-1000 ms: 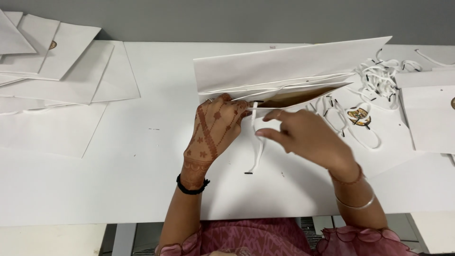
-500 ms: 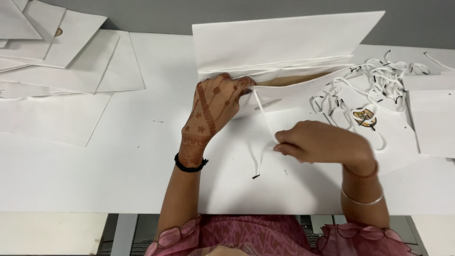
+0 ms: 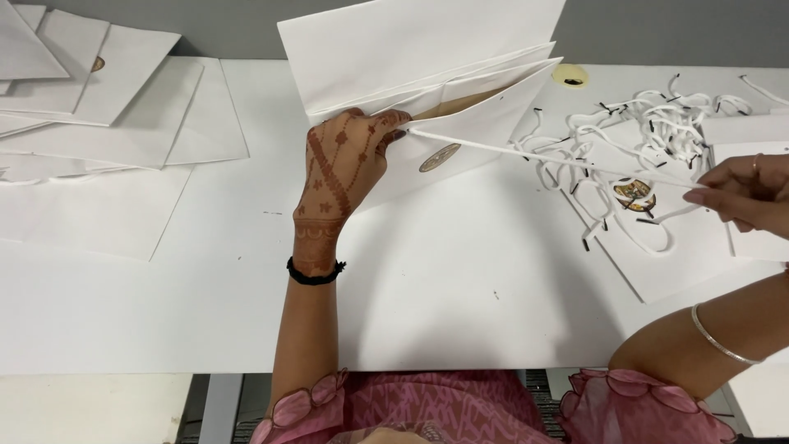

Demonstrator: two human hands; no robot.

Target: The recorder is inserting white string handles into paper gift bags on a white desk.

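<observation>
White paper bag (image 3: 427, 57): my left hand (image 3: 341, 164) pinches its rim; my right hand (image 3: 744, 193), partly cut off, pinches the taut white cord (image 3: 542, 156).

A stack of flat white paper bags (image 3: 90, 99) lies at the upper left of the white desk (image 3: 460, 304), a tangle of loose white cords (image 3: 649, 131) sits at the upper right, and a small yellow round piece (image 3: 569, 76) rests just above it.
</observation>
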